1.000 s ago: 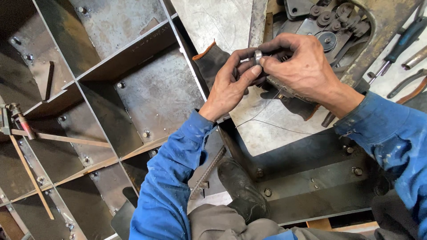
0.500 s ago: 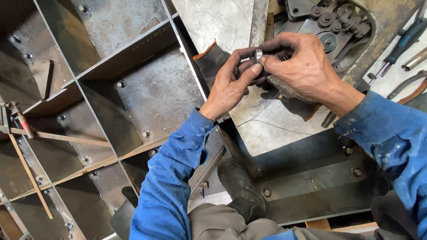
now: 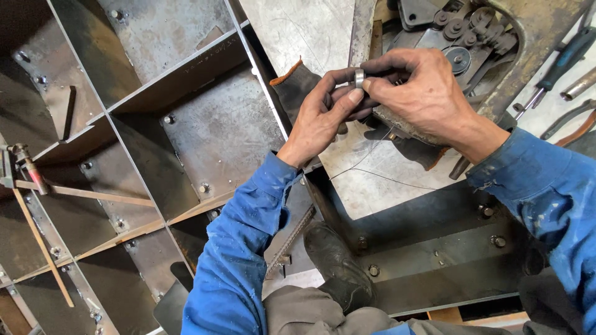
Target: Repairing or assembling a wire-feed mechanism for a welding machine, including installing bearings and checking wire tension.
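Note:
My left hand (image 3: 323,115) and my right hand (image 3: 422,93) meet above a steel plate and pinch a small round metal ring (image 3: 359,77) between their fingertips. My right thumb and forefinger grip the ring from the right. My left thumb and fingers press on it from the left and below. Under the hands lies a dark work glove with an orange cuff (image 3: 298,80). Both arms wear blue sleeves (image 3: 239,248).
A steel frame of partitioned compartments (image 3: 155,136) with bolts fills the left. A clamp tool (image 3: 25,170) hangs at the far left. A chain and sprocket assembly (image 3: 465,31), a screwdriver (image 3: 555,62) and pliers (image 3: 568,121) lie at the upper right. My black boot (image 3: 335,260) rests on a bolted beam (image 3: 434,248).
Both hands stay together on the ring, with only a slight shift of the fingers. Nothing else has moved.

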